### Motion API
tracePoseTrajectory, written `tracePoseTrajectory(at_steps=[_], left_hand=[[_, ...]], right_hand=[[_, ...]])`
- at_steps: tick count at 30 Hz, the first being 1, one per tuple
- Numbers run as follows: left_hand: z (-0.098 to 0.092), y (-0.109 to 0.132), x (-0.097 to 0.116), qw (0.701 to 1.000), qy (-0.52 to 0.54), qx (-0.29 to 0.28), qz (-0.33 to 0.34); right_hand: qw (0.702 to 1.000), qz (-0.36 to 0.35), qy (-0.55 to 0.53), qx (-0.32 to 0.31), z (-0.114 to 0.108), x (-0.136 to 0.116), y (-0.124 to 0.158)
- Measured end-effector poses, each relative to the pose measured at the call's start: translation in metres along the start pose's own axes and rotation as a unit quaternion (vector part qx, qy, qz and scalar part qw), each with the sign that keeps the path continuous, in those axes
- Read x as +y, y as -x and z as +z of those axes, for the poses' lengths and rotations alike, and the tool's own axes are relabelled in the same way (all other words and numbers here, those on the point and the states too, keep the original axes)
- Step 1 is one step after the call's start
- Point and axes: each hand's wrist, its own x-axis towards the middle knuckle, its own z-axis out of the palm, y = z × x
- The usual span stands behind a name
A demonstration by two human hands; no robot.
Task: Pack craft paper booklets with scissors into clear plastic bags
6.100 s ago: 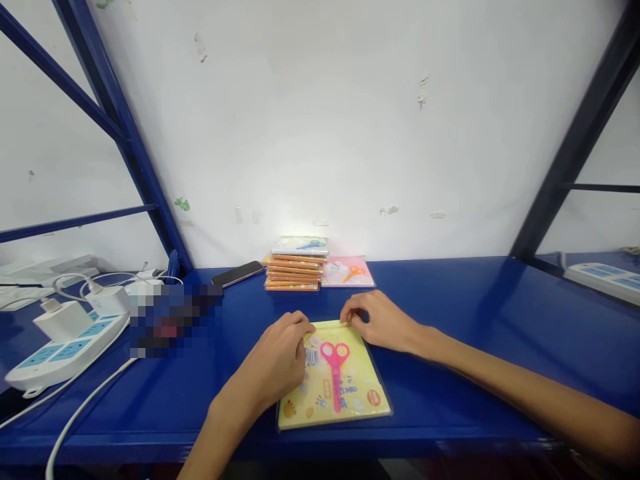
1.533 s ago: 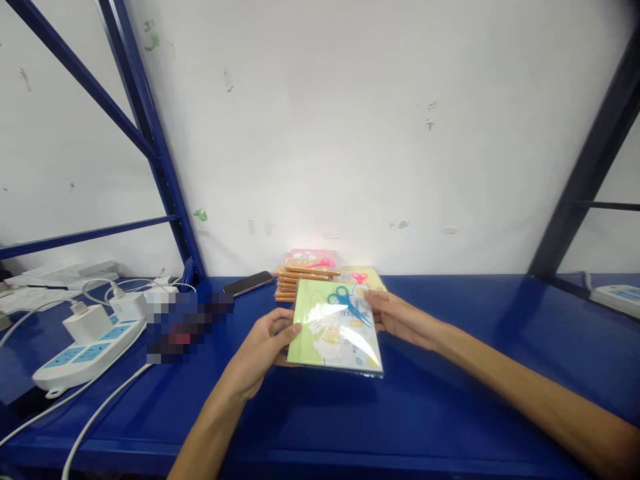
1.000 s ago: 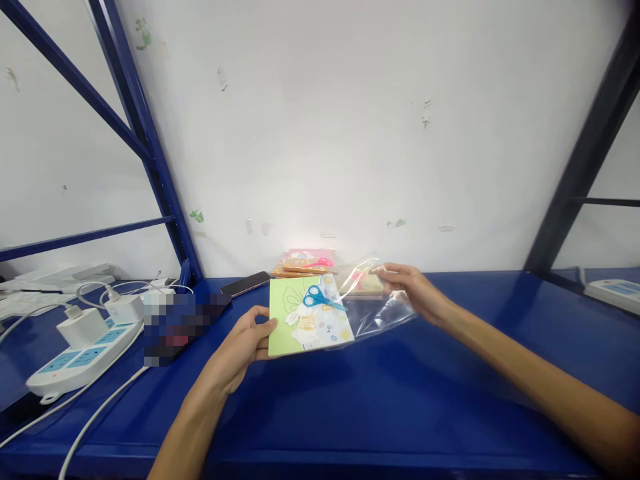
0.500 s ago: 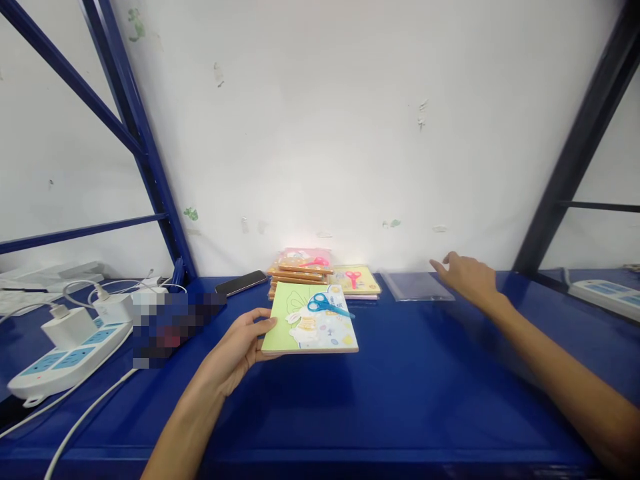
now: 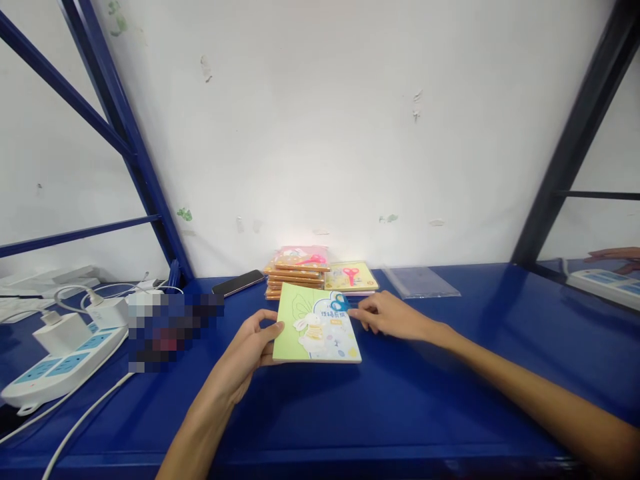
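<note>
My left hand (image 5: 261, 340) grips the left edge of a green and white booklet (image 5: 313, 333), thumb on top and fingers underneath. A white rabbit and a butterfly outline show on its cover. Blue scissors (image 5: 340, 302) are at the booklet's upper right, handle loops towards the back. My right hand (image 5: 385, 315) is closed at the scissors, thumb and index finger pinching them. The blades are hidden by my fingers.
Behind stand a stack of wrapped booklets (image 5: 295, 275), a yellow booklet with pink scissors (image 5: 351, 275) and clear plastic sleeves (image 5: 423, 283). A phone (image 5: 239, 283) and a power strip (image 5: 65, 363) with cables lie left. Another person's hand (image 5: 617, 255) shows far right.
My right hand has come left from near the plastic sleeves to the blue scissors and taken hold of them. The scissors have turned and shifted on the booklet, uncovering the printed title.
</note>
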Motion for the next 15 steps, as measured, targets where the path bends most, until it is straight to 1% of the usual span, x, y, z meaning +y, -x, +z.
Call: tracePoseTrajectory(at_steps=[1, 2, 4, 5, 6, 7, 8, 9, 10, 12, 13, 14, 15], left_hand=[[-0.002, 0.0, 0.001, 1.0, -0.006, 0.011, 0.001], [-0.003, 0.0, 0.002, 1.0, -0.006, 0.019, 0.003], [-0.006, 0.001, 0.004, 0.999, 0.001, 0.031, 0.008], [-0.006, 0.001, 0.004, 0.999, 0.007, 0.033, 0.012], [-0.005, 0.001, 0.004, 0.999, 0.013, 0.031, 0.013], [-0.004, 0.001, 0.004, 0.999, 0.018, 0.026, 0.013], [-0.003, 0.002, 0.004, 0.999, 0.022, 0.021, 0.01], [-0.001, 0.002, 0.004, 1.0, 0.025, 0.013, 0.006], [0.001, 0.002, 0.003, 1.0, 0.026, 0.004, 0.003], [0.004, 0.002, 0.0, 1.0, 0.025, -0.009, -0.002], [0.005, 0.002, -0.001, 1.0, 0.023, -0.014, -0.003], [0.005, 0.002, -0.002, 1.0, 0.02, -0.021, -0.006], [0.005, 0.002, -0.003, 0.999, 0.018, -0.033, -0.01]], right_hand=[[0.999, 0.016, 0.023, 0.015, -0.005, 0.004, 0.0], [0.996, 0.035, 0.066, 0.044, -0.01, 0.007, -0.001], [0.976, 0.073, 0.169, 0.12, -0.019, 0.012, -0.001], [0.964, 0.084, 0.2, 0.153, -0.022, 0.013, -0.001], [0.961, 0.086, 0.201, 0.172, -0.024, 0.013, 0.0], [0.968, 0.082, 0.166, 0.171, -0.025, 0.012, 0.0], [0.981, 0.073, 0.1, 0.148, -0.025, 0.01, 0.0], [0.992, 0.061, 0.013, 0.11, -0.023, 0.008, 0.001], [0.994, 0.05, -0.078, 0.062, -0.02, 0.005, 0.001], [0.974, 0.034, -0.221, -0.025, -0.012, 0.0, 0.001], [0.964, 0.028, -0.261, -0.046, -0.008, -0.003, 0.001], [0.956, 0.023, -0.287, -0.05, -0.005, -0.005, 0.001], [0.952, 0.021, -0.304, -0.042, -0.003, -0.006, 0.001]])
